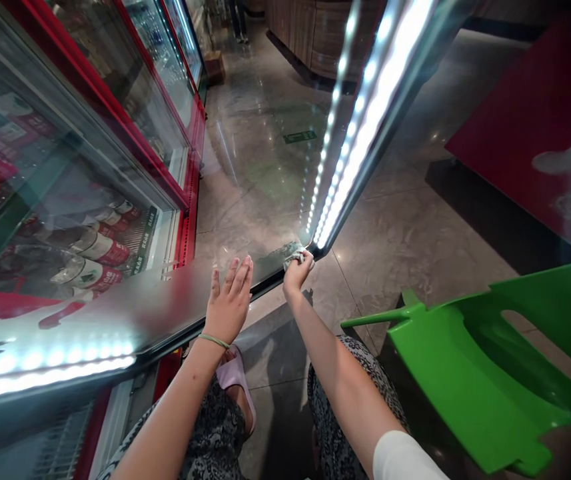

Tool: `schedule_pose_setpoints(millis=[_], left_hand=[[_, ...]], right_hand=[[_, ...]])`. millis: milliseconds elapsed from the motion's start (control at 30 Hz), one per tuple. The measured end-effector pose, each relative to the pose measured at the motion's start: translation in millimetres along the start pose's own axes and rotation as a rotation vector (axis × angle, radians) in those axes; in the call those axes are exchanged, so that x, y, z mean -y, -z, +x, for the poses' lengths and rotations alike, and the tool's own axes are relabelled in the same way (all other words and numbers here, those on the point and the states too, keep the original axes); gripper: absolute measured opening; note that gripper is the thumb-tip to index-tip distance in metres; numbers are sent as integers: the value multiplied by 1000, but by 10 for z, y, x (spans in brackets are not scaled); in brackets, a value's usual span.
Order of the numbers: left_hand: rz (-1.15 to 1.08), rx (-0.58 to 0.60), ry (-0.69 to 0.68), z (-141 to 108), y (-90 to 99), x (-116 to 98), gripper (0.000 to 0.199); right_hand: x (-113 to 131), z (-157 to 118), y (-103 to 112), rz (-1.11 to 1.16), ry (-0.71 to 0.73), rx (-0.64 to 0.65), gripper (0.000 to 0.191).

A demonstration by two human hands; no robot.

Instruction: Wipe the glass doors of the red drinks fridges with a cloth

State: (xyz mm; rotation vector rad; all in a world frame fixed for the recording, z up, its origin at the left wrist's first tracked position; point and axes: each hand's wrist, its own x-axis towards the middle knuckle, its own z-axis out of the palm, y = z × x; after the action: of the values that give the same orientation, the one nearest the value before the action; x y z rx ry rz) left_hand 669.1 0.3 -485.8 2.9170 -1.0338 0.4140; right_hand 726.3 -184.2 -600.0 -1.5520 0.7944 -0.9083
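Observation:
In the head view a glass cooler door (pixel 185 290) stands swung open, with bright light strips (pixel 365 133) along its edges and a dark frame. My left hand (pixel 229 300) lies flat with fingers stretched against the lower part of the glass. At the door's bottom corner my right hand (pixel 298 270) is closed around a crumpled pale cloth (pixel 295 255), pressed to the glass beside the light strip. Most of the cloth is hidden by my fingers.
To the left, red-framed coolers (pixel 115 100) hold bottles with red labels (pixel 98 247). A green plastic chair (pixel 465 353) stands close on the right. Behind it is a dark red panel (pixel 540 133). A wooden counter (pixel 310 33) and a person's legs (pixel 238 20) are farther off.

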Motion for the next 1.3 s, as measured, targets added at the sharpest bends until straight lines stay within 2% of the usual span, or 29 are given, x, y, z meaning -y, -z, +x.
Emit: schedule_pose_setpoints(millis=[100,233,400,533,567,633,733,833,900,1000,1067,1200,1300], left_hand=[[-13,-3,14,-7,30,15,76],[5,-46,2,-46,93,78,78],[48,-111,48,-127,193,190,77],[73,-150,76,-196,260,287,76],[81,-155,85,-217,283,319,76],[106,-167,108,-269,343,391,77],[156,-189,145,-358,443,486,77],[189,-200,181,-422,508,521,78],[200,-194,186,-437,524,521,80],[196,-188,170,-434,517,528,82],[176,-185,163,-429,499,549,83],[135,-185,144,-431,438,602,82],[110,-224,139,-426,388,623,82]], right_hand=[[-32,-123,-11,-9,9,17,30],[-6,-202,-14,4,133,180,24],[-39,-112,10,-25,130,113,33],[-6,-467,-78,13,218,319,19],[1,-550,-112,22,225,336,16],[-5,-627,-193,31,196,279,17],[-52,-590,-349,25,81,90,26],[-43,-637,-500,12,-34,-24,30],[18,-752,-564,11,-60,-33,30],[94,-897,-576,21,-3,81,26],[61,-914,-530,14,4,115,29],[-125,-928,-432,-29,-115,4,48],[-171,-1042,-456,-34,-93,46,56]])
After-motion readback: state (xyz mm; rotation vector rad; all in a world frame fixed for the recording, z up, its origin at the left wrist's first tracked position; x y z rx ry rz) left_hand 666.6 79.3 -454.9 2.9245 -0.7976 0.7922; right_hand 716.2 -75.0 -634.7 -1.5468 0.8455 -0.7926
